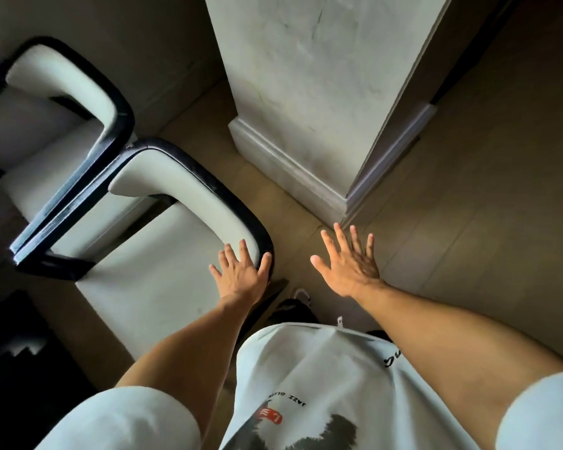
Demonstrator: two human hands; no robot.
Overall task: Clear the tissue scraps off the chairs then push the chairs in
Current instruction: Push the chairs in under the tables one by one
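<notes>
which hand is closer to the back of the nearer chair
Left. The left hand rests with spread fingers on the nearer chair at the corner of its back. The right hand is open over the floor, apart from the chair.

Pale wall corner (306,76), white skirting board (286,164), tan floor (485,190)
</notes>
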